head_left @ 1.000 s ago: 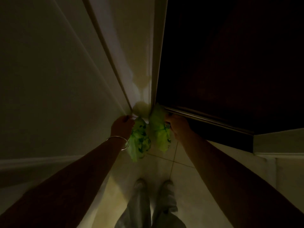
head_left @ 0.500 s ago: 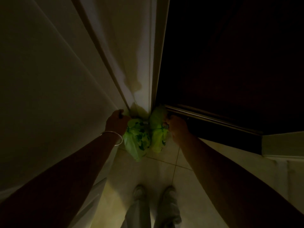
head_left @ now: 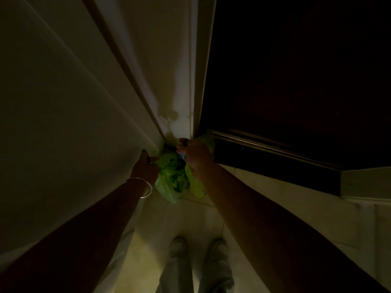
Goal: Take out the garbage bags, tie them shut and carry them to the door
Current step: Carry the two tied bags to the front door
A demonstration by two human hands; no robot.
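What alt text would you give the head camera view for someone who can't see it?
In a dim corner beside a dark door, a person's two hands hold two green garbage bags low over the tiled floor: the left hand at one bag, the right hand gripping the other. A bracelet circles the left wrist.

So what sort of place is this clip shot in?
Probably a dim indoor hallway or entry corner: pale tiled floor, a white wall on the left, and a dark door with a metal strip along its bottom edge.
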